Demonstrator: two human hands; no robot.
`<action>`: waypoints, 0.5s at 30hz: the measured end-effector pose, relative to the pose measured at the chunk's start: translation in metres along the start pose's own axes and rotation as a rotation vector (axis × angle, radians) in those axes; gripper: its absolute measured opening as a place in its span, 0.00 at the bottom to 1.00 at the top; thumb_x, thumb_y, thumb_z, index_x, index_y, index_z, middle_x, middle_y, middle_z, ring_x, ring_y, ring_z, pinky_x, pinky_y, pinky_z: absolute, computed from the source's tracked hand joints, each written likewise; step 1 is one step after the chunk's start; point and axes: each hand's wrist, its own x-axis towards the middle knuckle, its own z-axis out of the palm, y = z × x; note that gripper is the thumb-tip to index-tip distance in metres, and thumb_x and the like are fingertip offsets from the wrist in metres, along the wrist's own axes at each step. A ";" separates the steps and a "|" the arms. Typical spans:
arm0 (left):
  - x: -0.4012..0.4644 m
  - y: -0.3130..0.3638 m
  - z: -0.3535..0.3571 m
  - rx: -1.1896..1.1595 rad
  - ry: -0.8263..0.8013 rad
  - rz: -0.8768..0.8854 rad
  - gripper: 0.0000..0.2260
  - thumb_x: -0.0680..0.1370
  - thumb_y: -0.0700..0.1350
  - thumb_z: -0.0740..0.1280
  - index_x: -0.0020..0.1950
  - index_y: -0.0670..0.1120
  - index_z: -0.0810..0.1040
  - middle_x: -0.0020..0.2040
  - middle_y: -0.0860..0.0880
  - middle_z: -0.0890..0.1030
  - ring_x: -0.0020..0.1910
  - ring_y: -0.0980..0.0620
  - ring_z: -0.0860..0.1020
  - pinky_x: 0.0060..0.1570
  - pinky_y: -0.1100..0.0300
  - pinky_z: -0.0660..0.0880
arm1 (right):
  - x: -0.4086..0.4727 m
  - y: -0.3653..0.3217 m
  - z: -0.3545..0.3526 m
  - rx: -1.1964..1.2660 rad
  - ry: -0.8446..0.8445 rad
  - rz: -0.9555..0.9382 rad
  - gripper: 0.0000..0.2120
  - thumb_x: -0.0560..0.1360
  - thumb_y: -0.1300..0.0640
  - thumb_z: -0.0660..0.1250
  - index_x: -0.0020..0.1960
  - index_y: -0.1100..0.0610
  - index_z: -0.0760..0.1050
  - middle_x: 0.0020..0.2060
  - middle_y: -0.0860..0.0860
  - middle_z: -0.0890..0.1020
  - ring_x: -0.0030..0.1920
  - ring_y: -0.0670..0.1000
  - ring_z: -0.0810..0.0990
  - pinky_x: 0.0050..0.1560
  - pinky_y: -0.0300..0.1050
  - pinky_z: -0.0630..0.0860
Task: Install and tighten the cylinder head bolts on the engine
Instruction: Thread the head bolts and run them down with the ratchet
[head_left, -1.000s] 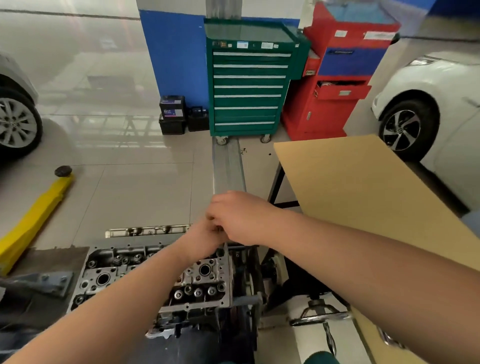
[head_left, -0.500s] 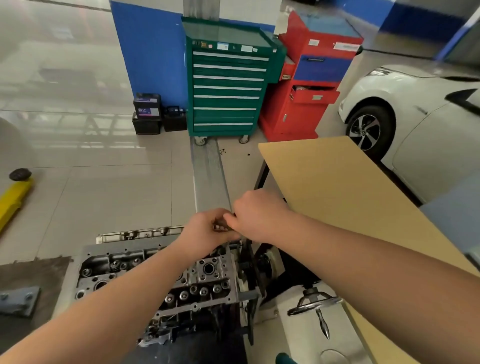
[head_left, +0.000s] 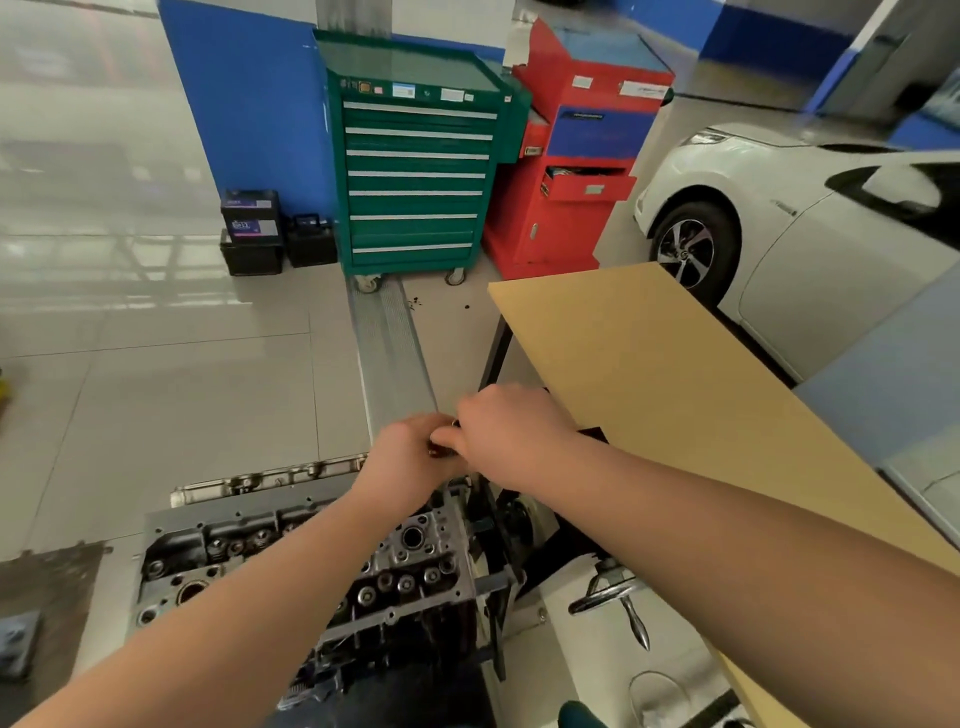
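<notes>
Both hands are up at the far right corner of the bare grey metal cylinder head (head_left: 291, 551), which sits low in the middle of the shot with its valve pockets and round bores facing up. The left hand (head_left: 410, 457) comes in from the near left, forearm lying across the head, and its fingers are curled in around a small dark metal piece (head_left: 441, 447) held between the two hands. The right hand (head_left: 511, 434) reaches in from the near right with its knuckles up, fingers bent down onto that same piece. It's too small and too covered to say whether it's a bolt, a socket or something else, and I can't tell whether it's seated in the head or just above it.

Just right of the head there's a dark engine stand frame (head_left: 498, 571) with a shiny metal crank handle (head_left: 618, 597) sticking out near the bottom. Further right a big flat tan cardboard sheet (head_left: 675, 395) covers a table top.

On the far side of the pale tiled floor: a green multi-drawer tool cabinet on castors (head_left: 415, 171), a red tool cart (head_left: 571, 171) right beside it with one drawer pulled out a bit, and two black car batteries (head_left: 275, 234) to the left of the green one. A white car (head_left: 779, 218) is parked at the far right.
</notes>
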 end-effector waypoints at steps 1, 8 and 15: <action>0.001 -0.001 -0.001 -0.001 0.002 -0.055 0.14 0.72 0.42 0.79 0.45 0.57 0.77 0.40 0.57 0.82 0.41 0.58 0.81 0.37 0.68 0.75 | -0.001 0.001 -0.001 0.052 -0.002 -0.034 0.18 0.83 0.37 0.58 0.49 0.52 0.67 0.39 0.49 0.72 0.36 0.52 0.70 0.31 0.46 0.61; -0.001 -0.008 -0.013 -0.127 -0.184 -0.048 0.12 0.75 0.47 0.79 0.48 0.64 0.82 0.44 0.65 0.85 0.46 0.66 0.82 0.45 0.75 0.74 | 0.005 0.003 -0.001 -0.018 -0.040 0.006 0.21 0.84 0.39 0.57 0.41 0.53 0.65 0.34 0.49 0.68 0.33 0.52 0.69 0.29 0.46 0.59; -0.001 -0.019 -0.003 -0.058 -0.095 -0.002 0.08 0.76 0.40 0.77 0.46 0.53 0.82 0.42 0.56 0.84 0.42 0.59 0.81 0.45 0.63 0.76 | 0.002 0.008 0.003 0.114 0.008 -0.132 0.18 0.80 0.36 0.61 0.56 0.50 0.72 0.46 0.48 0.77 0.42 0.52 0.75 0.32 0.44 0.62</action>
